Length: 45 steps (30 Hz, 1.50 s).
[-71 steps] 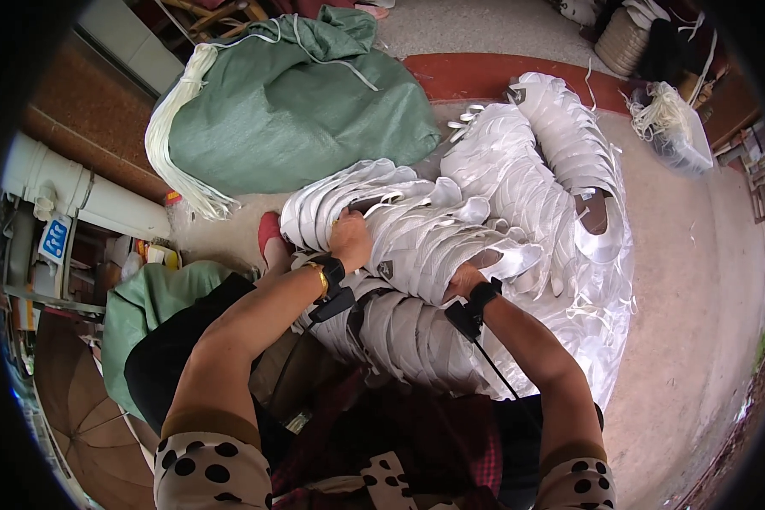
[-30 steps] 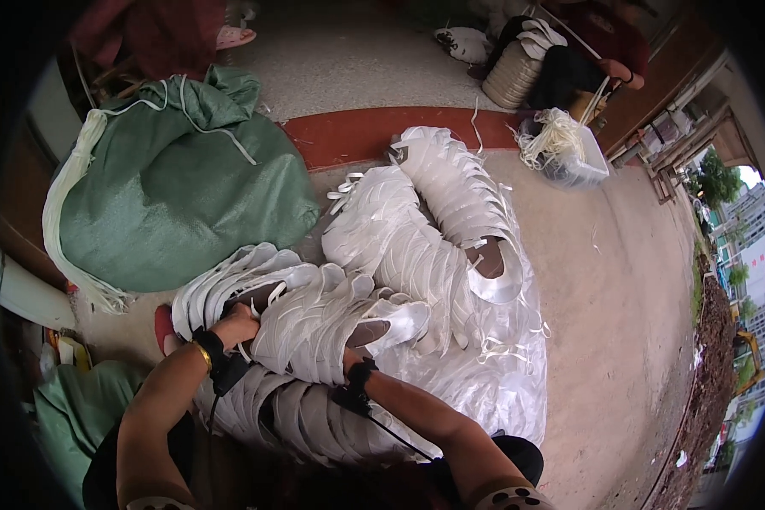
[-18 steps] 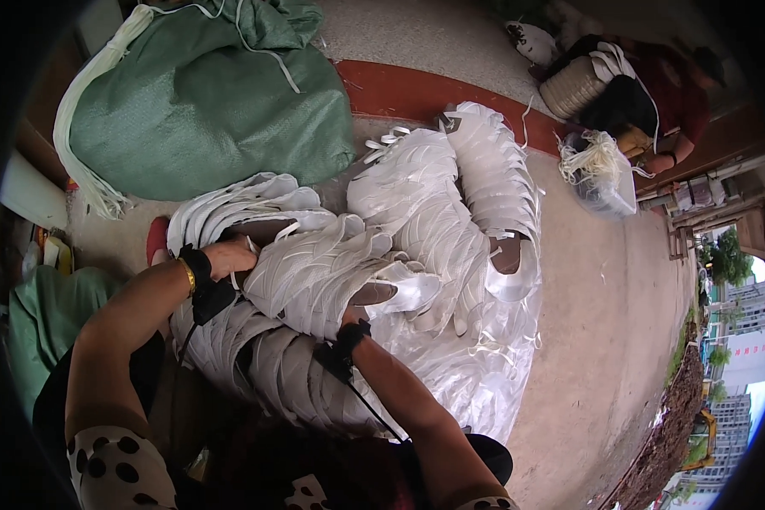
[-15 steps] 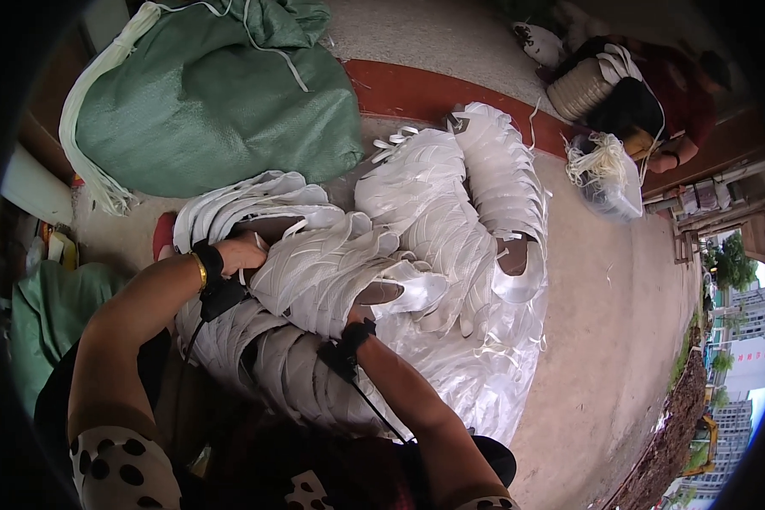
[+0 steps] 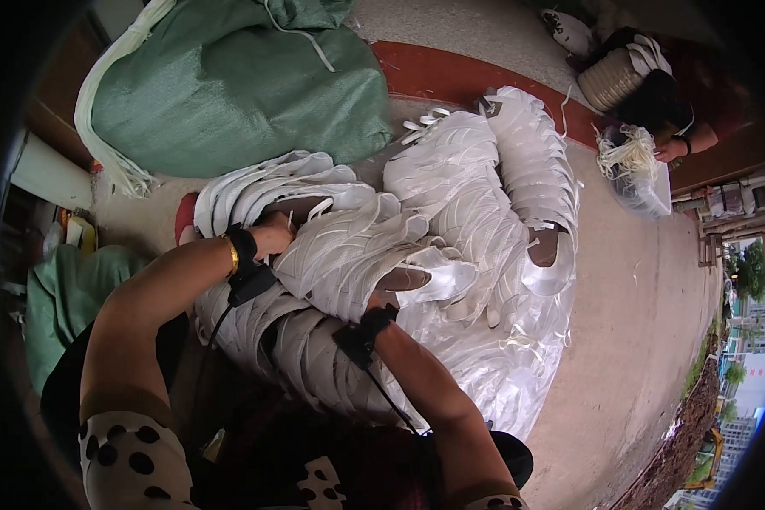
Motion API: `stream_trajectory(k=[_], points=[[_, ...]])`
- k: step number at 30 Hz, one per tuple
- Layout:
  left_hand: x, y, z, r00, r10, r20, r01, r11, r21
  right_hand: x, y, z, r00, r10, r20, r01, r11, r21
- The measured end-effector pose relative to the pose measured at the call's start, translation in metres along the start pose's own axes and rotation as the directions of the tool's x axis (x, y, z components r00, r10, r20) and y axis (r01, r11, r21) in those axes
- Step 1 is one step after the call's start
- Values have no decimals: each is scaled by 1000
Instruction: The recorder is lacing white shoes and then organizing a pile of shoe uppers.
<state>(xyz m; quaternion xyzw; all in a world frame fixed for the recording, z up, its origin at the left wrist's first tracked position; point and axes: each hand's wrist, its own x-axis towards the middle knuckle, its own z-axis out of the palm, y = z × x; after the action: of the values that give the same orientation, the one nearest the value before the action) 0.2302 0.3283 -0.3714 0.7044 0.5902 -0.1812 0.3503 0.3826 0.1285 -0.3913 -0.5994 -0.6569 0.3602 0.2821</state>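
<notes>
A nested stack of white shoe uppers [image 5: 336, 259] lies across the pile in front of me, its brown inner lining showing at the right end. My left hand [image 5: 272, 235] is closed on the stack's left end, fingertips partly hidden among the uppers. At the other end, my right hand [image 5: 383, 301] grips the stack from below, most of its fingers covered by the uppers. Just beyond my left hand sits a loosely fanned white stack [image 5: 263, 187]. Another row of nested uppers [image 5: 314, 361] lies nearest to me, under both wrists.
More white uppers [image 5: 450, 187] and a long nested row [image 5: 531, 161] rest on clear plastic sheeting [image 5: 518, 374]. A large green sack [image 5: 238, 93] with pale cords [image 5: 102, 110] stands far left. A person's hand [image 5: 673, 150] is by a clear tub [image 5: 642, 194] of cords.
My view has shifted, so the scene sits further right. Both hands keep their hold on the stack. At the far right, the other person's hand has moved to the tub of cords.
</notes>
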Motion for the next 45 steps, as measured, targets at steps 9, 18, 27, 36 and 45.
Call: stream_trajectory(k=[9, 18, 27, 36, 45], points=[[-27, 4, -22, 972, 148, 182, -104, 968, -227, -1, -10, -4, 1000, 26, -10, -27, 999, -19], [-31, 6, -32, 919, 203, 339, -123, 962, -243, 10, -10, -7, 999, 19, -33, -19, 1000, -1], [-15, 7, -14, 963, 188, 191, -136, 958, -254, 13, -18, -8, 998, 15, -66, -14, 1000, 18], [-62, 13, -21, 989, 145, -5, -135, 908, -397, 20, -12, -8, 992, 32, -121, -29, 999, 29], [-148, 17, -152, 812, 569, -133, -561, 823, 95, 21, -22, -17, 989, 63, -131, -60, 998, 23]])
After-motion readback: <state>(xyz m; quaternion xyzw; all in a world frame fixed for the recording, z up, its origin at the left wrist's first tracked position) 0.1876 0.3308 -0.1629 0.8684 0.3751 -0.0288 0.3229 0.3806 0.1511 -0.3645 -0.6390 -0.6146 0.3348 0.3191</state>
